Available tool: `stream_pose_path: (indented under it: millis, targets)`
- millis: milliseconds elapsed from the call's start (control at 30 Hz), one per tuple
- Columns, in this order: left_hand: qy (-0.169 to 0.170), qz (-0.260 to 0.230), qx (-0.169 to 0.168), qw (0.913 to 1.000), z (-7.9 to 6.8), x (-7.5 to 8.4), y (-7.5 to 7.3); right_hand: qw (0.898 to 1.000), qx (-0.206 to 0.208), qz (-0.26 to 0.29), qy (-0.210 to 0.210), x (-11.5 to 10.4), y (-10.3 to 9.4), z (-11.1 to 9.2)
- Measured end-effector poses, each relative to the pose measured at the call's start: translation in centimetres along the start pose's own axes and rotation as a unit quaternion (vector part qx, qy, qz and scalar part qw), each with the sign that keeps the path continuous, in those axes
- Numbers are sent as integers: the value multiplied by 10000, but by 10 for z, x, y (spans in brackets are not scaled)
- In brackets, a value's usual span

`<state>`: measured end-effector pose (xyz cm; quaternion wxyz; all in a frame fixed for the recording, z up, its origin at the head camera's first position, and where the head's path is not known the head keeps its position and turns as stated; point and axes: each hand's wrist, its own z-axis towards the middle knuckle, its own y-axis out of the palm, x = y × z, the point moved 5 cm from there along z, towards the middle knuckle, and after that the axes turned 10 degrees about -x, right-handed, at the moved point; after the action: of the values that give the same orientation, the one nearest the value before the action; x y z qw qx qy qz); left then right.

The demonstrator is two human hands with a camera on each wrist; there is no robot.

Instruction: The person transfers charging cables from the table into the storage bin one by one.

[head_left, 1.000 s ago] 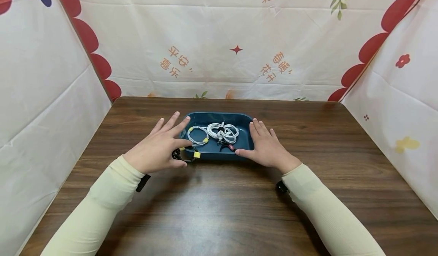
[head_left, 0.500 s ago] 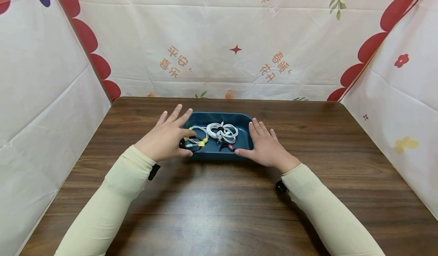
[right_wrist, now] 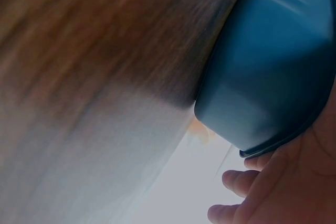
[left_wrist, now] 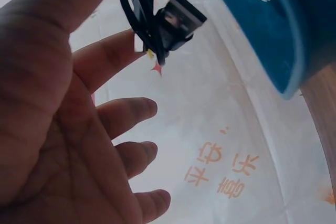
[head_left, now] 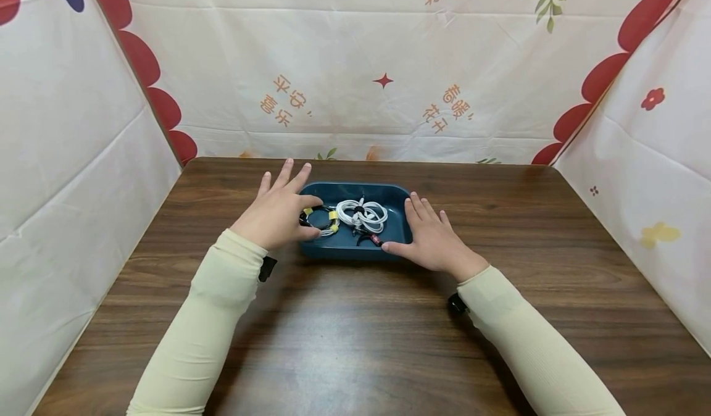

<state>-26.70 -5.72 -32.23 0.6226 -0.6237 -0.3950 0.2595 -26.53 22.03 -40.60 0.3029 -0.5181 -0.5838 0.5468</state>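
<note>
In the head view my left hand [head_left: 273, 214] is over the left end of a dark blue tray [head_left: 350, 253]. Thumb and index finger pinch a coiled black cable [left_wrist: 148, 22] with yellow ties and a dark plug end; the other fingers are spread. Under that coil shows a white cable coil [head_left: 329, 233] with yellow ties, lying in the tray. A thicker white cable bundle [head_left: 361, 216] with a black tie lies in the middle, beside a short black-and-red item [head_left: 374, 239]. My right hand [head_left: 439, 246] rests its straight fingers and thumb against the tray's right end.
The tray stands on a brown wood-grain table [head_left: 344, 342], towards its far edge. A printed white cloth [head_left: 344, 95] hangs behind the table and on both sides.
My left hand has moved right and away from me, carrying the black cable coil from the tray's near left corner to above the thin white coil. The right hand stays in place.
</note>
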Motion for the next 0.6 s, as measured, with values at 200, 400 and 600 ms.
stream_pose_path:
  millis: [200, 400, 600]
  targets:
    - [-161, -200, 55, 9997, 5, 4, -6, 10000, -16, 11, 11, 1, 1, 1]
    - [-303, -230, -33, 9993, 12, 7, -9, 10000, -56, 48, 20, 1, 2, 2]
    - [-280, -77, -129, 9995, 28, 10, -7, 9999, -55, 125, -24, 1, 0, 0]
